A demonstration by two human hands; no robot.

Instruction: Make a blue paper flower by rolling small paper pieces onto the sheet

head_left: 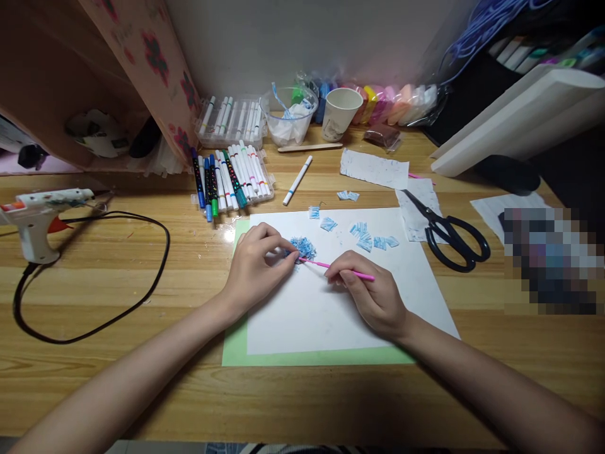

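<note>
On the white sheet [302,315], my left hand [259,258] has its thumb and index finger pinched together at the near edge of a fluffy blue-and-white clump [302,246], which looks like finely cut paper. Its fingers partly cover the clump. My right hand [371,290] grips a thin pink tool [321,263] like a pen. The tool's narrow tip meets the clump beside my left fingertips, so the exact contact is hard to see. Small blue-striped paper pieces [362,236] lie on the sheet beyond my hands.
Black-handled scissors [456,243] rest at right, partly over torn paper [418,208]. Behind are markers [231,176], a loose marker [297,181], a wooden stick [309,147], a clear cup [289,116] and a paper cup [341,113]. A glue gun [40,221] with a looping cord sits left.
</note>
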